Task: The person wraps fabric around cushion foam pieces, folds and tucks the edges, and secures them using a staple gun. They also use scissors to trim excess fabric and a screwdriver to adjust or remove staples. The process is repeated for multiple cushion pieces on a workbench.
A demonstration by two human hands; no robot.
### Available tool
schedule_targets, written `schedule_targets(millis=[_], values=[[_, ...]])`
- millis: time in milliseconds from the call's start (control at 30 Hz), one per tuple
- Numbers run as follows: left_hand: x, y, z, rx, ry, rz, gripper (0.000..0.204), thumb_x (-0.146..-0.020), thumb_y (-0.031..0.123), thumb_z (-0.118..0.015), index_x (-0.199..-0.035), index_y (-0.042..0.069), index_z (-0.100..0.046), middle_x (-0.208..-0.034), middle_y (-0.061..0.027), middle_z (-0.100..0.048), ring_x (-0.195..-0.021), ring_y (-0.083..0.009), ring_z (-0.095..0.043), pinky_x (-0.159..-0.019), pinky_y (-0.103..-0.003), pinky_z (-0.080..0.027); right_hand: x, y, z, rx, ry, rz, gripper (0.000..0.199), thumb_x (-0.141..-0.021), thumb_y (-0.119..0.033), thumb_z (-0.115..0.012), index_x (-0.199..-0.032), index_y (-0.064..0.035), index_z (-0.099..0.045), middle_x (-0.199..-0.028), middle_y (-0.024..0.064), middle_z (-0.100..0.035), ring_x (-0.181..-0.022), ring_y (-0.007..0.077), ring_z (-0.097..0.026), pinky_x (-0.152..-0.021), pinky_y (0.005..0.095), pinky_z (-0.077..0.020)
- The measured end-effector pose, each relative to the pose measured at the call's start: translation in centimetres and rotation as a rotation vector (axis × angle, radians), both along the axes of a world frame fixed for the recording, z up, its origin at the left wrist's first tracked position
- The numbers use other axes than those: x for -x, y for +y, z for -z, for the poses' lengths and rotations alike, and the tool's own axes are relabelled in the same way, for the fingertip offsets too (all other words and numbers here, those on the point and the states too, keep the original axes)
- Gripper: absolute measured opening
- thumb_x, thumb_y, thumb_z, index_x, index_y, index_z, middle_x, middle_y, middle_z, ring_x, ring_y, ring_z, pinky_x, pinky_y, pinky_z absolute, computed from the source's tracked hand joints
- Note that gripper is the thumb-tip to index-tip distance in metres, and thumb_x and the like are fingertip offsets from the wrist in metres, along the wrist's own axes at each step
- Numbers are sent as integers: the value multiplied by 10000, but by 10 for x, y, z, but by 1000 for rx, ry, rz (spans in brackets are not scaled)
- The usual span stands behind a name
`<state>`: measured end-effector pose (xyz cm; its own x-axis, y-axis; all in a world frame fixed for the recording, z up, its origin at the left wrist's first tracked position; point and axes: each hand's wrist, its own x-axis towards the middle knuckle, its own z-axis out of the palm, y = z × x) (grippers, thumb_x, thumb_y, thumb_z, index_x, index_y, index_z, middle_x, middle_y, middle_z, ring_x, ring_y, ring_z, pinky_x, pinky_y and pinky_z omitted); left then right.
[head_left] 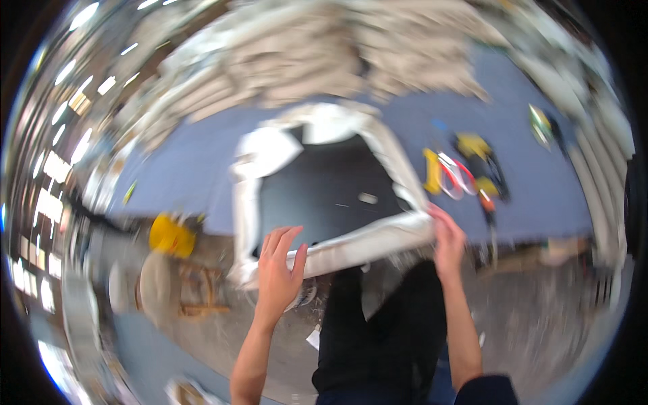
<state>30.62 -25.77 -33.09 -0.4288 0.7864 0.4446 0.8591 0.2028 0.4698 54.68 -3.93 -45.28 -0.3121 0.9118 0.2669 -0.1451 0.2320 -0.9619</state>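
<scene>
A padded seat cushion [381, 237] lies with its underside up, its near edge reaching past the table's front. Pale fabric wraps over its rim around a black base panel [324, 179], with white material folded in at the far left corner. Over the near left edge, my left hand [278, 273] has its fingers and thumb apart and grips nothing. My right hand [448, 246] is closed at the near right corner, with fingers on the cushion's edge; its thumb is hard to make out. Motion blurs the picture somewhat.
Red-handled scissors [455, 177], a yellow-and-black tool [478, 152] and an orange-and-black tool [487, 206] lie right of the cushion on the blue tabletop [182, 162]. Stacked beige fabric pieces [290, 61] fill the back. A yellow object [172, 235] sits by the left front edge, above stools.
</scene>
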Motion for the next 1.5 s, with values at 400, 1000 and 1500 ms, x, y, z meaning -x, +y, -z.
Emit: schedule_targets(millis=[400, 1000, 1500], values=[[-66, 187, 17, 286, 169, 935, 456, -760, 53, -815, -1185, 84, -653, -1171, -113, -605, -1038, -330, -588, -890, -445, -493, -19, -6, -1, -114, 49, 50, 312, -796, 22, -782, -1096, -14, -706, -1198, 136, -701, -998, 251, -715, -848, 326, -568], [-57, 203, 51, 68, -65, 983, 434, -658, -53, -855, -1034, 67, -676, -959, -66, -650, -860, -269, -602, -719, -360, -491, -8, -2, 4, 59, 187, -32, 209, -815, 33, -757, -1019, 28, -711, -1274, 193, -681, -962, 258, -731, -841, 334, -567], [-52, 228, 46, 205, 75, 1207, 263, -734, 70, -853, -851, 68, -617, -819, -40, -562, -734, -243, -511, -670, -364, -416, -5, -2, 7, 254, 267, -52, 288, -794, 3, -811, -1075, 19, -752, -1314, 229, -669, -1167, 322, -696, -925, 380, -577]])
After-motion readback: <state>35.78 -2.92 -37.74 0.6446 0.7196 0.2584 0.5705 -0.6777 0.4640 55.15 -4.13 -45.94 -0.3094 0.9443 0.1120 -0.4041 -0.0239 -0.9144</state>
